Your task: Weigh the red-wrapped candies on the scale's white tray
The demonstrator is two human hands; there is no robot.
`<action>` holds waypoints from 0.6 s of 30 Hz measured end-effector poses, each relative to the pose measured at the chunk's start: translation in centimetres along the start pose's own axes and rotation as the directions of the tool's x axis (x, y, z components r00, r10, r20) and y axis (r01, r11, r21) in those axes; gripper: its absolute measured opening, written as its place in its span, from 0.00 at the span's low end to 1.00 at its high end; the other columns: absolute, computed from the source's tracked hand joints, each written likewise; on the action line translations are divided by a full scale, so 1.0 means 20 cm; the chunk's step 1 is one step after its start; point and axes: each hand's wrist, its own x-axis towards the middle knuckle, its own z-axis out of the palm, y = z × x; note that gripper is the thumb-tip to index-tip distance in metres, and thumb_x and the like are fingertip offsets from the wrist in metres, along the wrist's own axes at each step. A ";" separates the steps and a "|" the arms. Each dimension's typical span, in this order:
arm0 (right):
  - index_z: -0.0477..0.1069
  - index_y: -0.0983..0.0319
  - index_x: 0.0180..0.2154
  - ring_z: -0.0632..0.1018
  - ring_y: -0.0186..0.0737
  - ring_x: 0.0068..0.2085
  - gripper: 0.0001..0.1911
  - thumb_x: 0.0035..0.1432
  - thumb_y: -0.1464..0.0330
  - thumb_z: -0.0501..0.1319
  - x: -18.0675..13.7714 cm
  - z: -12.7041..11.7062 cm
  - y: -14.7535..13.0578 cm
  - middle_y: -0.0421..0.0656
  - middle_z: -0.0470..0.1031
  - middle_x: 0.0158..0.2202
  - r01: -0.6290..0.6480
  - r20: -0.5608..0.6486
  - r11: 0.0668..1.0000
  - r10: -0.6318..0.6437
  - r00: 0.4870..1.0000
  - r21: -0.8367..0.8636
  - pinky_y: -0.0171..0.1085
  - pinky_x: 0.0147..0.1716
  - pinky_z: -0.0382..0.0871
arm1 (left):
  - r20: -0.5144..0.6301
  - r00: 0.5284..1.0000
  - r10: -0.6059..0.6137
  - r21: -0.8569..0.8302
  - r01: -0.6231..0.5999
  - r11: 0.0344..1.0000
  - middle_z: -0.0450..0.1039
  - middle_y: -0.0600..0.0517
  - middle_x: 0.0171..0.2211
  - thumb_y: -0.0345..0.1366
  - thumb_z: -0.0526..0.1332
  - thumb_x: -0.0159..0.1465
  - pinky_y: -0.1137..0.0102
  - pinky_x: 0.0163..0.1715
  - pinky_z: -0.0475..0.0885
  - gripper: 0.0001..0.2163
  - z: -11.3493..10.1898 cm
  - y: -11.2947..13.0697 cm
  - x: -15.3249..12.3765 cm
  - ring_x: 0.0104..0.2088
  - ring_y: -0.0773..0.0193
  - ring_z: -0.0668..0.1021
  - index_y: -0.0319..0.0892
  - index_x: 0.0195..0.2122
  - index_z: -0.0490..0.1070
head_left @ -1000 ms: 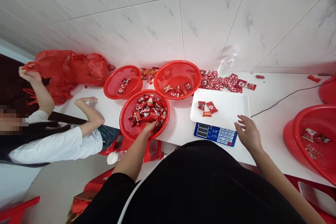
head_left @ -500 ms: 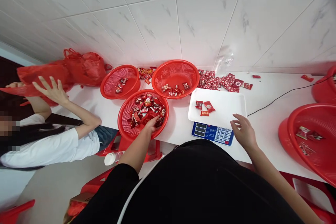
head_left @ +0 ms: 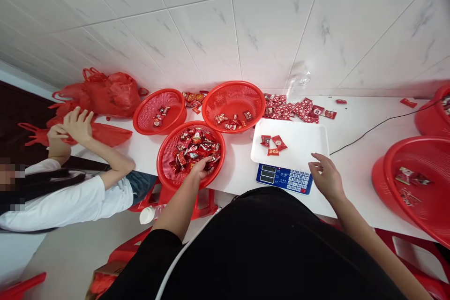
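Note:
My left hand (head_left: 200, 168) reaches into a red mesh basket (head_left: 161, 152) heaped with red-wrapped candies (head_left: 197, 145). Its thumb lies across the wrappers, while the other fingers are hidden among them. Over the right edge of the white tray (head_left: 305, 138) of a blue digital scale (head_left: 283, 179) hovers my right hand (head_left: 326, 176), loosely curled with fingers apart and nothing in it. Several small red packets (head_left: 273, 144) rest on the tray's left side.
Two more red baskets (head_left: 234, 86) (head_left: 138, 119) stand behind, each holding some packets. Loose red packets (head_left: 298, 108) lie along the wall. At right is another large basket (head_left: 383, 183), with a black cable (head_left: 369, 130) nearby. A co-worker's hands (head_left: 77, 126) are beside red plastic bags (head_left: 112, 93) at left.
The co-worker's hands have come together, and the red bag they handled has dropped lower onto the table. My left hand has shifted slightly within the candies; my right hand stays put.

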 end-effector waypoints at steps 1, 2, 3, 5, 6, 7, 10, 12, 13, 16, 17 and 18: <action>0.71 0.57 0.52 0.81 0.43 0.40 0.21 0.60 0.58 0.54 0.00 0.00 0.00 0.49 0.73 0.56 0.001 0.001 1.000 -0.001 1.000 -0.002 0.44 0.39 0.78 | 0.009 1.000 0.026 0.030 -0.027 0.999 0.73 0.50 0.26 0.27 0.65 0.61 0.70 0.33 0.71 0.04 -0.02 0.01 -0.01 0.35 0.64 0.73 0.37 0.34 0.71; 0.71 0.58 0.52 0.81 0.42 0.40 0.21 0.60 0.58 0.54 0.00 0.00 0.00 0.49 0.73 0.56 0.002 0.002 1.000 -0.002 1.000 -0.003 0.44 0.40 0.78 | 0.025 0.998 0.053 0.061 -0.054 0.997 0.73 0.50 0.28 0.26 0.65 0.60 0.70 0.33 0.71 0.04 -0.03 0.01 -0.02 0.36 0.64 0.73 0.37 0.35 0.71; 0.71 0.58 0.52 0.81 0.42 0.40 0.21 0.60 0.58 0.54 0.00 0.00 0.00 0.49 0.73 0.56 0.004 0.002 1.000 -0.004 1.000 -0.003 0.44 0.40 0.78 | 0.043 0.996 0.076 0.088 -0.079 0.993 0.74 0.51 0.29 0.25 0.66 0.60 0.71 0.34 0.72 0.05 -0.04 0.02 -0.04 0.36 0.65 0.73 0.37 0.36 0.71; 0.71 0.57 0.52 0.81 0.41 0.40 0.20 0.61 0.59 0.54 0.00 0.00 0.00 0.49 0.73 0.56 0.013 0.000 1.000 -0.013 1.000 -0.002 0.44 0.40 0.78 | 0.070 0.992 0.108 0.115 -0.115 0.987 0.74 0.52 0.31 0.25 0.67 0.58 0.71 0.34 0.73 0.08 -0.06 0.06 -0.07 0.35 0.67 0.73 0.38 0.36 0.70; 0.71 0.57 0.51 0.81 0.41 0.39 0.20 0.61 0.59 0.54 0.00 0.01 0.00 0.49 0.73 0.56 0.018 -0.002 1.000 -0.018 1.000 -0.002 0.44 0.40 0.78 | 0.074 0.989 0.130 0.124 -0.139 0.983 0.73 0.53 0.32 0.25 0.67 0.57 0.72 0.34 0.73 0.09 -0.06 0.08 -0.09 0.34 0.68 0.74 0.39 0.37 0.70; 0.71 0.57 0.51 0.81 0.41 0.39 0.20 0.61 0.59 0.54 0.00 0.01 0.00 0.49 0.73 0.55 0.023 -0.002 1.000 -0.023 1.000 -0.003 0.44 0.40 0.78 | 0.085 0.983 0.160 0.137 -0.171 0.976 0.73 0.54 0.32 0.26 0.68 0.56 0.72 0.33 0.74 0.10 -0.06 0.11 -0.12 0.34 0.69 0.74 0.40 0.37 0.69; 0.72 0.58 0.51 0.81 0.41 0.39 0.19 0.61 0.59 0.54 0.01 0.02 0.00 0.49 0.73 0.55 0.037 0.006 0.999 -0.037 0.999 0.003 0.43 0.39 0.79 | 0.158 0.949 0.272 0.156 -0.296 0.943 0.74 0.54 0.33 0.29 0.70 0.54 0.74 0.31 0.74 0.14 0.01 0.18 -0.20 0.32 0.69 0.75 0.41 0.39 0.69; 0.72 0.59 0.51 0.81 0.41 0.40 0.20 0.62 0.59 0.53 0.01 0.03 0.00 0.50 0.73 0.55 0.045 0.017 0.999 -0.045 0.999 0.024 0.44 0.40 0.79 | 0.247 0.916 0.316 0.166 -0.361 0.918 0.75 0.53 0.34 0.32 0.71 0.53 0.74 0.29 0.73 0.16 0.10 0.20 -0.25 0.32 0.68 0.76 0.41 0.40 0.69; 0.72 0.59 0.51 0.81 0.42 0.40 0.20 0.62 0.59 0.53 0.01 0.04 -0.01 0.51 0.73 0.56 0.048 0.023 0.998 -0.049 0.999 0.036 0.44 0.40 0.79 | 0.297 0.898 0.323 0.181 -0.386 0.905 0.76 0.52 0.35 0.33 0.71 0.53 0.74 0.28 0.73 0.17 0.16 0.20 -0.27 0.31 0.68 0.76 0.41 0.41 0.69; 0.72 0.60 0.51 0.81 0.41 0.40 0.20 0.62 0.60 0.53 0.01 0.05 -0.02 0.52 0.72 0.57 0.055 0.042 0.997 -0.057 0.997 0.063 0.45 0.41 0.79 | 0.433 0.848 0.305 0.271 -0.445 0.853 0.77 0.49 0.37 0.36 0.72 0.52 0.74 0.28 0.73 0.19 0.38 0.15 -0.32 0.32 0.66 0.77 0.41 0.43 0.69; 0.72 0.60 0.51 0.81 0.41 0.40 0.20 0.62 0.60 0.53 0.01 0.05 -0.03 0.52 0.71 0.57 0.055 0.048 0.996 -0.058 0.997 0.069 0.45 0.41 0.79 | 0.464 0.835 0.296 0.304 -0.463 0.832 0.77 0.48 0.38 0.37 0.72 0.52 0.74 0.29 0.73 0.20 0.46 0.13 -0.33 0.32 0.66 0.77 0.41 0.43 0.69; 0.72 0.60 0.51 0.81 0.41 0.40 0.20 0.62 0.60 0.53 0.01 0.05 -0.03 0.53 0.71 0.57 0.053 0.054 0.996 -0.057 0.997 0.074 0.45 0.42 0.79 | 0.489 0.825 0.283 0.336 -0.478 0.812 0.77 0.47 0.38 0.37 0.72 0.52 0.73 0.29 0.74 0.20 0.54 0.09 -0.34 0.32 0.66 0.77 0.40 0.44 0.70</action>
